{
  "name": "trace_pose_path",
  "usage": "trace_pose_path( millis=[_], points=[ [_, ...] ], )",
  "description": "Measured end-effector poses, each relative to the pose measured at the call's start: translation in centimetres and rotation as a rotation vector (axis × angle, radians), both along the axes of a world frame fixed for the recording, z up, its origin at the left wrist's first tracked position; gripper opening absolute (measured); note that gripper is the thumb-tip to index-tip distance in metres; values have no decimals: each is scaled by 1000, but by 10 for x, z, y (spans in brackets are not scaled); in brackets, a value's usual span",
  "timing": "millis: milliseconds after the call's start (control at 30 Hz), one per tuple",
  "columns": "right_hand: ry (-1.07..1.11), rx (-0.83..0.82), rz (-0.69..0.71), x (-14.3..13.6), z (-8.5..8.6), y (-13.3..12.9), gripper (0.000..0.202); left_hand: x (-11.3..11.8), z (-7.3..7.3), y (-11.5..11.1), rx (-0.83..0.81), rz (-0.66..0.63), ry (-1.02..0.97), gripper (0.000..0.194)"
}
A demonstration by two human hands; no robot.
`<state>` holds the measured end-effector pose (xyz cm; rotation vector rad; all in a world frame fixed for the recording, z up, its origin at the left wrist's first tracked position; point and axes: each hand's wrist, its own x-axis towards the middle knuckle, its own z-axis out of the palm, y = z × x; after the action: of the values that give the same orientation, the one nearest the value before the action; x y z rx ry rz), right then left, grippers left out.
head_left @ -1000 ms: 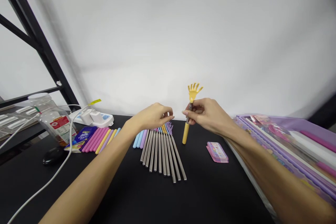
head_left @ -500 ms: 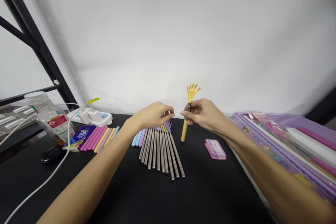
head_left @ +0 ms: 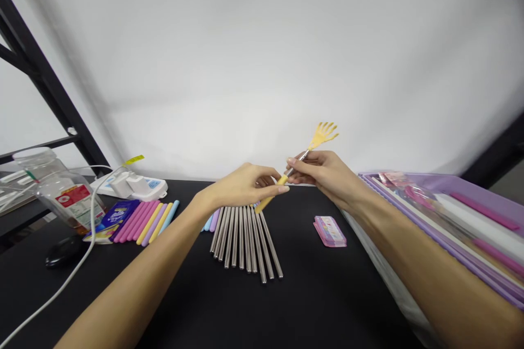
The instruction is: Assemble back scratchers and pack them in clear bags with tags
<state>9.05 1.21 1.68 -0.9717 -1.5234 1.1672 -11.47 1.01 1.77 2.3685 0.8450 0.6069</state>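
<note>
A yellow back scratcher (head_left: 323, 135) with a hand-shaped head and a metal shaft is held at a slant above the table, head up and to the right. My right hand (head_left: 333, 174) pinches its metal shaft just below the head. The fingers and thumb of my left hand (head_left: 241, 186) close round its yellow handle. Beneath my left hand, several metal rods (head_left: 245, 242) lie fanned out, their far ends partly hidden by it. Blue and purple handles show beside these rods. A stack of small pink cards (head_left: 331, 230) lies below my right hand.
Left of my forearm lie a row of coloured handles (head_left: 149, 222) and a dark blue packet (head_left: 118, 219). Behind them are a power strip (head_left: 153, 190), a clear jar (head_left: 77, 204), a black mouse (head_left: 65, 251) and a white cable. At right stands a purple box (head_left: 434, 181) of packaged items.
The back scratcher has tilted from nearly upright to slanting, its handle swung left. My left hand has moved right and closed on the handle. The view has shifted slightly.
</note>
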Motion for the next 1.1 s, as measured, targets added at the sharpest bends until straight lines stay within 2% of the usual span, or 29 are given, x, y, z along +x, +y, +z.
trace_pose_path(
  millis=[67,200,267,367,500,567,733,867,967,1100],
  points=[
    [130,-53,47,-5,1,-2,34,-2,1,0,-42,-9,-20,33],
    [198,-54,-23,3,2,1,32,-23,9,3,-158,-13,94,35],
    [100,-41,-1,13,2,3,31,-34,15,4,-119,11,196,33],
    [-197,-9,94,22,4,3,27,-38,18,4,70,58,289,26],
    [-584,153,229,15,8,-6,26,-27,12,6,237,44,272,27],
    [-708,237,243,9,8,-10,26,-21,9,6,276,24,244,26],
    [-800,291,246,11,8,-6,33,-28,14,9,209,-7,288,26],
    [-962,326,190,25,9,5,32,-44,20,17,172,56,350,21],
    [-1078,364,184,25,6,7,30,-44,18,20,221,96,352,18],
    [-998,365,258,21,-2,8,34,-44,17,19,259,81,342,23]
  ],
)
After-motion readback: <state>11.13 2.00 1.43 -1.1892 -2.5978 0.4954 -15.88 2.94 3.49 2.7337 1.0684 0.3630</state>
